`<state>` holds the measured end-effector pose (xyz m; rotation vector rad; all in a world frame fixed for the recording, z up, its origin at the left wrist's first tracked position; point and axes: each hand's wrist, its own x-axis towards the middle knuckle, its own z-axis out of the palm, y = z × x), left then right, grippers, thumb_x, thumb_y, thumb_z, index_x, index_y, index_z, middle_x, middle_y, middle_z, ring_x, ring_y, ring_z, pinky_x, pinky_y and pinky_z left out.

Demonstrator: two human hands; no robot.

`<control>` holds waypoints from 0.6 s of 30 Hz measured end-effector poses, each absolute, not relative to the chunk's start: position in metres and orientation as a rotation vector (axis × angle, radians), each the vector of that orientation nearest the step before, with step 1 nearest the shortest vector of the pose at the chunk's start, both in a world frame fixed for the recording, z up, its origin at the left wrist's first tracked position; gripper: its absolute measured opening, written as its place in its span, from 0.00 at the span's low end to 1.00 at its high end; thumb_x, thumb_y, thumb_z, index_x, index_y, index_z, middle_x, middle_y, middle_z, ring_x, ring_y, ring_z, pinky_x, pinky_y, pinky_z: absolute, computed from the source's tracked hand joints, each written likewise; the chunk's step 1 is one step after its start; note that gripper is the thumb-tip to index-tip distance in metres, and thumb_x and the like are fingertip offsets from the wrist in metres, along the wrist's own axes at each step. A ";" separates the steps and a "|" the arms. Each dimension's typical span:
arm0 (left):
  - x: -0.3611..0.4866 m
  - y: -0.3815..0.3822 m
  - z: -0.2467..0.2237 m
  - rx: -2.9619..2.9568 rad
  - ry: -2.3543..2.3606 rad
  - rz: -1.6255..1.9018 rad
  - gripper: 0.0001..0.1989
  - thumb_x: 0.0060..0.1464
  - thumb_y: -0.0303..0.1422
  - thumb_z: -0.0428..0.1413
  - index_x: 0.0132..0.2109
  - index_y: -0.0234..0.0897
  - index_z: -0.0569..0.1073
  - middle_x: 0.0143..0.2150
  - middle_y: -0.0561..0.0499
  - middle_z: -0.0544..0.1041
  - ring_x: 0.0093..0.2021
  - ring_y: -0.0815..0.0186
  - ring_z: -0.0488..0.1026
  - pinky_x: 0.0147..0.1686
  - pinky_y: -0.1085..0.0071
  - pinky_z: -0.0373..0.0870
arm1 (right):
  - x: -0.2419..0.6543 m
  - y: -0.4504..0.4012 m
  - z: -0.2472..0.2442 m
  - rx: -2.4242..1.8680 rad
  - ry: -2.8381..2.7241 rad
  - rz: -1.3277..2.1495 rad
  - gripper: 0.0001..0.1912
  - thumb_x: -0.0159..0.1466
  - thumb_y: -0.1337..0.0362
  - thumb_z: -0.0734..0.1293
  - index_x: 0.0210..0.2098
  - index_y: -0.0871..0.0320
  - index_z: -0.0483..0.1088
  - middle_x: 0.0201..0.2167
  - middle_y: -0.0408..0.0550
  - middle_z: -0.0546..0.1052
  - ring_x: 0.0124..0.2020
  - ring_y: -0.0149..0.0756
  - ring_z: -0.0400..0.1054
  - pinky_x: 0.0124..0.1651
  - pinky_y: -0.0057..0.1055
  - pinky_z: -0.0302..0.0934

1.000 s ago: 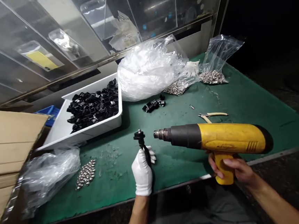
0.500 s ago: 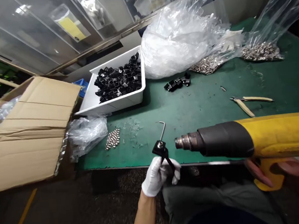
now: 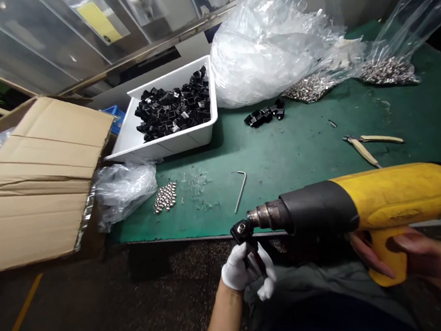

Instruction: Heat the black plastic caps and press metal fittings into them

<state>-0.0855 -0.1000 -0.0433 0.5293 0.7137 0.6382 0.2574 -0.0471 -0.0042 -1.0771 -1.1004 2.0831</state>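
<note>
My left hand, in a white glove, is closed around a black plastic part with a round metal fitting on its top face. It holds the part just beyond the front edge of the table. Bare and wrapped round the handle, my right hand grips a yellow and black heat gun. The gun's metal nozzle points left, its tip right at the black part; whether they touch I cannot tell. On the green mat behind lies an L-shaped hex key.
A white tray of black parts stands behind, beside a cardboard box. Small metal fittings lie in a cluster. Cutting pliers, several black parts, a large plastic bag and bags of metal pieces occupy the table.
The heat gun has moved left and the black part slightly down and right, bringing nozzle and part together. The view has shifted a little.
</note>
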 end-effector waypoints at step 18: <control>-0.078 -0.112 -0.066 0.473 0.473 0.702 0.47 0.52 0.70 0.36 0.25 0.29 0.76 0.13 0.42 0.70 0.09 0.64 0.62 0.11 0.69 0.59 | 0.272 -0.055 -0.036 -0.710 -1.026 2.260 0.28 0.61 0.43 0.61 0.40 0.63 0.74 0.22 0.52 0.72 0.21 0.37 0.62 0.25 0.34 0.53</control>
